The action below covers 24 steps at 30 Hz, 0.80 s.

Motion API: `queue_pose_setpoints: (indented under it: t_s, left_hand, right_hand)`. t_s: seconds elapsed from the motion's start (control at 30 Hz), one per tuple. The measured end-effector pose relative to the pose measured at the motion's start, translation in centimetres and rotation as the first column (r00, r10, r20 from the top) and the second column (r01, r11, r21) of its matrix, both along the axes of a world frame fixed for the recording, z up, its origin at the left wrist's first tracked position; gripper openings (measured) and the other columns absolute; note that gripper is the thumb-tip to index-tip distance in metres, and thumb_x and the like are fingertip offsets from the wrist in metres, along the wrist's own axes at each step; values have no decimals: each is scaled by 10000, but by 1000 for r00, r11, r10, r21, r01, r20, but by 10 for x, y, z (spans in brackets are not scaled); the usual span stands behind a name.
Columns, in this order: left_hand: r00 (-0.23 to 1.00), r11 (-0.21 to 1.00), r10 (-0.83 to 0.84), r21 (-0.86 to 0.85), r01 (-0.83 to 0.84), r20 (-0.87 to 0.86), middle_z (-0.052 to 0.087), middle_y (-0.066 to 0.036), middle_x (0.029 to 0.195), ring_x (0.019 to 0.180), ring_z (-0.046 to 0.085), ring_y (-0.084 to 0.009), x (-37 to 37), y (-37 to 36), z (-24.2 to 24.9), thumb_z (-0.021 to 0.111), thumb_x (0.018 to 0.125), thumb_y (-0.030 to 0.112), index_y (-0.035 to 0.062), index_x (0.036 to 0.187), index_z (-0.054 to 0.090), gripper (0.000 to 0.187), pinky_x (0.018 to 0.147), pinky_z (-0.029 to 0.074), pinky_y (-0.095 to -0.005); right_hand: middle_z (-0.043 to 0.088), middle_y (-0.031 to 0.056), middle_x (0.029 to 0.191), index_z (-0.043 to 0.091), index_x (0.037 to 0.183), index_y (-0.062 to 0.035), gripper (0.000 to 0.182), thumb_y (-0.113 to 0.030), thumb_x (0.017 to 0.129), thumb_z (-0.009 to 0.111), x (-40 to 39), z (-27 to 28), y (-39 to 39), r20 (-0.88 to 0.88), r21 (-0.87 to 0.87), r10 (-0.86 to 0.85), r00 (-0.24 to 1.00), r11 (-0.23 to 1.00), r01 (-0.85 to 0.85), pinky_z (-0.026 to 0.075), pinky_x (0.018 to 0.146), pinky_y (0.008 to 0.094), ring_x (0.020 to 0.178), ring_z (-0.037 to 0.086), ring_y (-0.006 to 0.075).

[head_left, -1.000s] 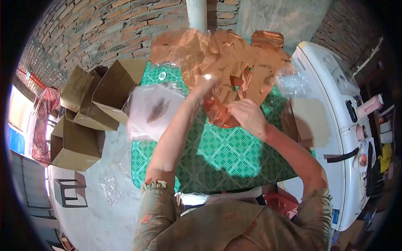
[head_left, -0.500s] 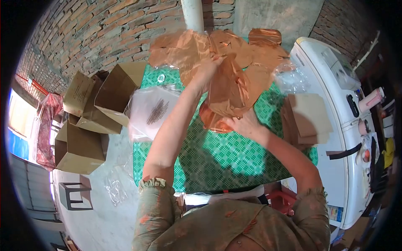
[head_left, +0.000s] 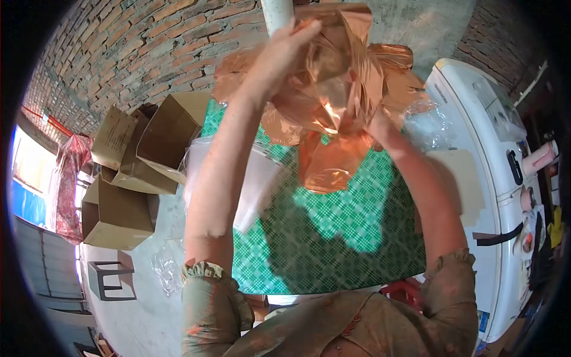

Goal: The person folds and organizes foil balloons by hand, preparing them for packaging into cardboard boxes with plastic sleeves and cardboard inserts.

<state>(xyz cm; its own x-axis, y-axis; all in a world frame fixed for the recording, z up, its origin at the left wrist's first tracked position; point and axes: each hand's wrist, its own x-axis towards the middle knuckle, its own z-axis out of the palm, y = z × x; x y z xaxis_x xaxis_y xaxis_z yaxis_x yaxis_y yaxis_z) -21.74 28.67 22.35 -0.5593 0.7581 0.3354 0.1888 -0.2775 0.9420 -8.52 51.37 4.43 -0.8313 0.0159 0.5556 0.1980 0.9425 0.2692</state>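
My left hand (head_left: pixel 291 50) is raised near the wall and pinches the upper edge of a shiny copper-coloured film bag (head_left: pixel 333 89). Lower and to the right, my right hand (head_left: pixel 380 131) grips the same film at its side, its fingers partly hidden. The crumpled film hangs between both hands over the green patterned tablecloth (head_left: pixel 339 226). More copper film (head_left: pixel 401 86) lies spread along the table's far side. Clear plastic sheets (head_left: pixel 256 184) rest on the left part of the table, beside my left forearm.
Open cardboard boxes (head_left: pixel 122 220) stand on the left, with a small dark stool (head_left: pixel 107 279) below them. Beige sheets (head_left: pixel 458 178) and crumpled clear plastic (head_left: pixel 428 125) are on the right, next to a white fridge (head_left: pixel 476 125) lying along the table.
Both hands have moved up and away from me, lifting and spreading the copper film. My left hand rose most. The clear sheets on the left are more visible.
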Motion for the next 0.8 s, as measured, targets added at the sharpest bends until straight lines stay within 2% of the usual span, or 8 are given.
queue_pose_setpoints:
  t_s: [0.07, 0.2, 0.23, 0.27, 0.33, 0.5, 0.6, 0.8]
  left_hand:
    - [1000, 996, 23, 82, -22, -18, 686, -3, 951, 788, 616, -79, -12, -9, 17, 689, 1037, 405, 22, 1173, 687, 407, 645, 503, -248]
    - [981, 970, 175, 156, -187, 86, 699, 0, 955, 794, 653, -105, -54, -42, 44, 674, 1056, 370, 97, 1202, 687, 309, 688, 547, -275]
    - [959, 947, 278, 157, -282, 44, 695, 15, 929, 762, 639, -89, -55, -54, 49, 674, 1057, 369, 109, 1170, 696, 283, 661, 532, -257]
    - [997, 970, 46, 237, -61, 67, 678, 33, 866, 703, 622, -75, -53, -69, 50, 664, 1065, 359, 116, 1092, 686, 246, 619, 510, -236]
    - [968, 941, 175, 259, -218, 179, 691, -7, 917, 723, 629, -68, -69, -93, 44, 692, 1051, 294, 101, 1084, 685, 196, 584, 478, -221]
    - [956, 939, 235, 214, -270, 174, 677, 53, 992, 825, 633, -57, -102, -188, 18, 661, 1075, 310, 98, 1244, 680, 272, 685, 520, -227]
    - [900, 890, 373, 188, -416, 226, 668, 59, 997, 878, 626, -40, -82, -220, 3, 651, 1086, 298, 96, 1295, 674, 292, 774, 514, -217]
    - [842, 864, 481, 29, -502, 246, 697, 37, 1058, 948, 647, -18, -37, -280, -12, 601, 1107, 272, 44, 1341, 660, 332, 825, 514, -175]
  right_hand:
    - [503, 85, 1595, 453, 1587, -211, 690, -561, 1002, 560, -11, 10, 19, -12, 92, -33, 999, 995, 34, 165, 1226, 685, 1512, 375, 341]
    - [489, 62, 1623, 423, 1616, -237, 714, -596, 1011, 543, -41, 46, 50, 76, 238, -209, 975, 953, 186, 118, 1236, 704, 1543, 344, 324]
    - [460, 65, 1648, 395, 1639, -239, 737, -615, 1016, 513, -53, 62, 49, 254, 148, -286, 924, 956, 254, 122, 1223, 734, 1560, 320, 332]
    - [432, 68, 1674, 367, 1661, -241, 760, -634, 1020, 484, -64, 78, 49, 424, 76, -344, 838, 935, 345, 125, 1210, 764, 1577, 296, 340]
    - [428, 75, 1673, 428, 1625, -229, 728, -653, 1033, 449, -72, 97, 27, 623, 109, -370, 689, 914, 391, 184, 1204, 760, 1576, 298, 347]
    - [600, 137, 1461, 766, 1263, -124, 520, -535, 1021, 558, -62, 18, -5, 515, -95, -189, 836, 957, 274, 400, 1102, 614, 1394, 496, 321]
    - [624, 177, 1338, 757, 1183, -57, 423, -405, 953, 682, -42, -15, -4, 389, -388, 133, 912, 921, 31, 451, 1020, 554, 1274, 554, 370]
    - [623, 172, 1221, 696, 1051, -30, 355, -349, 900, 739, -48, -11, 13, 452, -538, 295, 842, 843, -7, 513, 946, 479, 1163, 588, 397]
